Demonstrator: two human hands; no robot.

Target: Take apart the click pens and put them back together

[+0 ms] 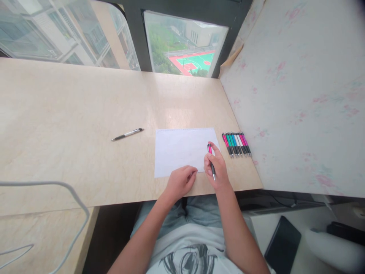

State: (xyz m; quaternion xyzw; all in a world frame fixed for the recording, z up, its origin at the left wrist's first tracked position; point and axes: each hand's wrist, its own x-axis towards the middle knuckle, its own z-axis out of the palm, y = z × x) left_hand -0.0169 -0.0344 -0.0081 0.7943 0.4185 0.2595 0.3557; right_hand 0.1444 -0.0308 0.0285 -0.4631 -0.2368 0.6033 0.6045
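Note:
My right hand (218, 165) holds a pink-and-black ballpoint pen (210, 149) above the right edge of a white sheet of paper (179, 150). The pen's metal tip points down toward me, and a fingertip is close to its top end. My left hand (181, 180) rests at the front edge of the sheet with its fingers curled closed; whatever may be inside them is hidden. To the right of the sheet lies a row of several pens (236, 144) with pink, green, blue, white and purple barrels.
A white-and-black pen (127, 134) lies alone left of the paper on the beige marbled tabletop (71, 125). A grey cable (71, 190) loops over the near left. A flower-patterned wall (299, 114) borders the right side, and windows (185, 45) stand at the back.

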